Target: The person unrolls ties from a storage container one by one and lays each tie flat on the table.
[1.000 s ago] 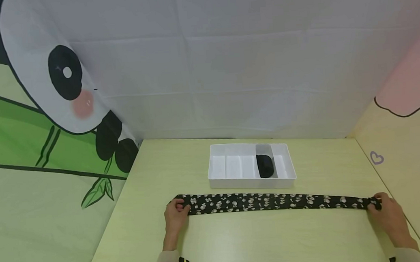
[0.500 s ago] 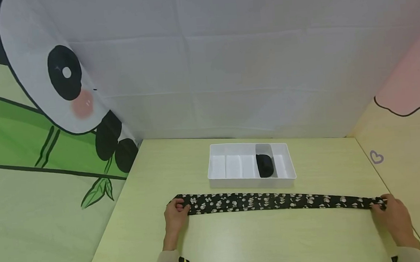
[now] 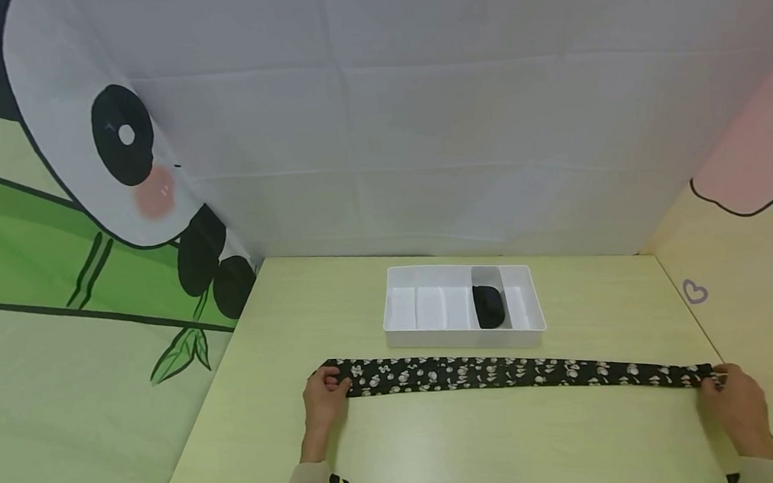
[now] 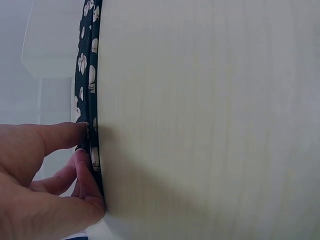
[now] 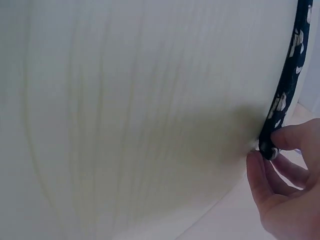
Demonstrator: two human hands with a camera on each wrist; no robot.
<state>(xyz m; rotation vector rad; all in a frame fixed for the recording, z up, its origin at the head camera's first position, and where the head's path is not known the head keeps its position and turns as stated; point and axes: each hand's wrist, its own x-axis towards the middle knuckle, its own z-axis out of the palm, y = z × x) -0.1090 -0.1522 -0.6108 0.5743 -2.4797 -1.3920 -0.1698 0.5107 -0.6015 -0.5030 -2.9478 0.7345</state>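
A long strip of folded black cloth (image 3: pixel 490 371) printed with pale figures lies stretched across the table, narrower toward its right end. My left hand (image 3: pixel 325 399) pinches its left end between thumb and fingers. The left wrist view shows that grip from the side, with layered folds in the strip (image 4: pixel 92 60). At the other end my right hand (image 3: pixel 736 400) pinches the cloth. In the right wrist view, the thumb and fingertips of the right hand (image 5: pixel 287 175) close around the rolled-looking end of the strip (image 5: pixel 280 107), near the tabletop.
Behind the strip stands a white divided tray (image 3: pixel 430 337) with a rounded black object (image 3: pixel 488 307) in one compartment. The pale wooden table (image 3: pixel 508 442) meets a white cloth wall (image 3: pixel 421 157) at the back and a yellow panel (image 3: pixel 768 304) at the right.
My right hand has moved to the right along the strip's end, and more of that end now shows stretched out. The left hand and tray stay in place.
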